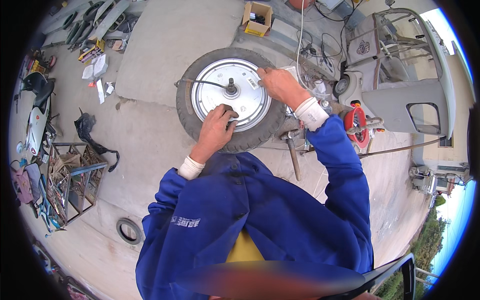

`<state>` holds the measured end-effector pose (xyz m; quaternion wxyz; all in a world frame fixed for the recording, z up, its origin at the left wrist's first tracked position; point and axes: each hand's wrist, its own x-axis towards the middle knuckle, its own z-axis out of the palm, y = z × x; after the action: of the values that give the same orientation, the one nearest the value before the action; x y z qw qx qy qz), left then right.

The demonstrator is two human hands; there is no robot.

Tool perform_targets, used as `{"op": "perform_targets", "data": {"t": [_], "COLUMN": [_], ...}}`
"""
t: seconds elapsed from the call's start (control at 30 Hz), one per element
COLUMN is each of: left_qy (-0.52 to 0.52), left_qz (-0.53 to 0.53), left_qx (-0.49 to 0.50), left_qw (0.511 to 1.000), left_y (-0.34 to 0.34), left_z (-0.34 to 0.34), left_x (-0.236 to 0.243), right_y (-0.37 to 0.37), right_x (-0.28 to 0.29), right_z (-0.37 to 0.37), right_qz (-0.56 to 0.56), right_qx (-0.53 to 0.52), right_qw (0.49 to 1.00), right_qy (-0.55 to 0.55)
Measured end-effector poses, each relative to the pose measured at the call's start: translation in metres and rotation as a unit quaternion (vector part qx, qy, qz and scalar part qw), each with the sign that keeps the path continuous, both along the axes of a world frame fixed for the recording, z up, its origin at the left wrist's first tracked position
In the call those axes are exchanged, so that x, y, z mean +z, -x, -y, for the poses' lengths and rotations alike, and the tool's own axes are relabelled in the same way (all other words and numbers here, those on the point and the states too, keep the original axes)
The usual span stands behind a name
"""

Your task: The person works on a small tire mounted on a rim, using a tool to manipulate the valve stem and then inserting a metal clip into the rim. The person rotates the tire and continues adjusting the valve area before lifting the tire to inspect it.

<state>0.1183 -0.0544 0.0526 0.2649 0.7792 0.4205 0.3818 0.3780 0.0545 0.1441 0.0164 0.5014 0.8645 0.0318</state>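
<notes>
A hub-motor wheel (pixel 200 120) with a black tyre and a silver disc lies flat in front of me. Its axle (pixel 231 87) points up, and a black cable (pixel 207 81) runs from it over the left side of the tyre. My left hand (pixel 216 129) rests on the near part of the disc, fingers curled and pressed together; anything between them is hidden. At the right rim, where disc meets tyre, my right hand (pixel 282 86) has its fingertips pinched together. Whatever they grip is too small to make out. A hammer (pixel 294 160) with a wooden handle lies right of the wheel.
To the right are a red bowl (pixel 356 125) and a grey three-wheeled vehicle (pixel 400 97). An open cardboard box (pixel 257 19) stands beyond the wheel, near cables. A metal rack of tools (pixel 75 182) is at left. A small loose tyre (pixel 129 231) lies on the floor.
</notes>
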Motion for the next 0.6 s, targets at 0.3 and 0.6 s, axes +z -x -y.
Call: {"op": "perform_targets", "data": {"t": [0.3, 0.6], "left_qy": [0.003, 0.01], "left_qz": [0.008, 0.016], "left_qx": [0.002, -0.004], "left_qw": [1.0, 1.0], "left_y": [0.003, 0.003], "left_z": [0.0, 0.0], "left_x": [0.005, 0.001], "right_y": [-0.001, -0.003], "right_x": [-0.001, 0.001], "right_z": [-0.002, -0.005], "right_qz": [-0.005, -0.029], "right_qx": [0.049, 0.06], "right_qw": [0.996, 0.995], "right_qy": [-0.074, -0.081]}}
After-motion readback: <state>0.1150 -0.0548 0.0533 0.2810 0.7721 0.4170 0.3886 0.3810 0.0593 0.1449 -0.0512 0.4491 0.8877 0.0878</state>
